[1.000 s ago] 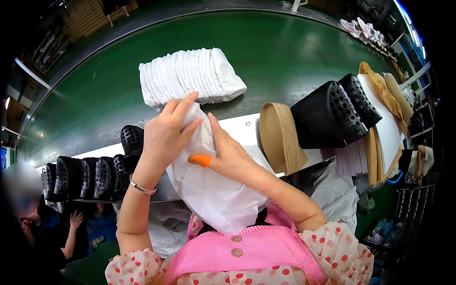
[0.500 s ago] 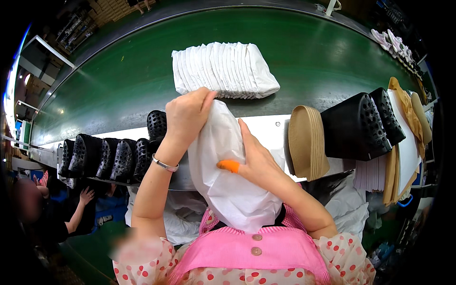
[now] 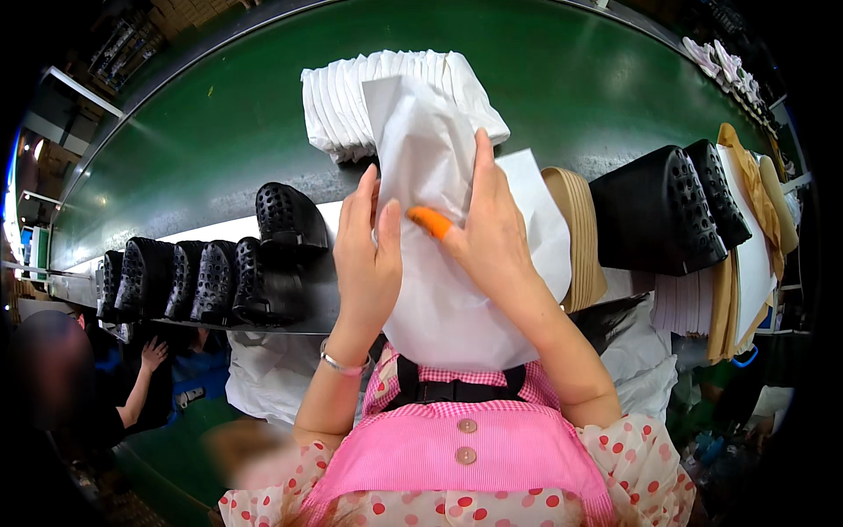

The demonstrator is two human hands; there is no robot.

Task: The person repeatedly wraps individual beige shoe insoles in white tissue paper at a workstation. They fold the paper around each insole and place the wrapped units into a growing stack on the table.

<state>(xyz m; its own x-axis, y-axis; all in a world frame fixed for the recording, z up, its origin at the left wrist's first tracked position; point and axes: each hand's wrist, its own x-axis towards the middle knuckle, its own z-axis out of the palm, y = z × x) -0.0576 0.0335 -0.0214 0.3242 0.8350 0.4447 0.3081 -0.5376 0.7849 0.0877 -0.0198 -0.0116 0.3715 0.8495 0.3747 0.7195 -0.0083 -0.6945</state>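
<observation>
Crinkled white tissue paper sheet [image 3: 443, 277] stands between your hands, your right hand [image 3: 492, 230] the nearer

The sheet fills the middle of the frame, its long axis running from just above your pink checked apron [image 3: 457, 457] up toward the top centre, with the narrow folded end leaning slightly left. A broad flap spreads out to the right, behind your right wrist. Whether anything sits inside the folds, you cannot tell from this view.

Your right hand is on the sheet: the thumb, in a bright orange finger cover [image 3: 430, 221], presses across its front, while the other fingers reach up along the right edge of the folded part. So the paper lies to the left of those fingers and under that thumb.

Your left hand [image 3: 367, 250] holds nothing visible. Its fingers point up and its thumb stands apart from them, leaving a narrow gap. The paper lies directly to its right, the folded edge just beside the fingertips; you cannot tell whether they touch.

Beyond, at the top centre, the narrow end overlaps your view of a tight row of white paper-wrapped packets [image 3: 338, 105] on the dark green tabletop [image 3: 219, 132]. Black perforated rounded shoes [image 3: 149, 277] line the left of the frame. To the right, a tan curved stack of sheets [image 3: 581, 246] stands just beside the flap, next to a large black block-shaped piece [image 3: 641, 211].
</observation>
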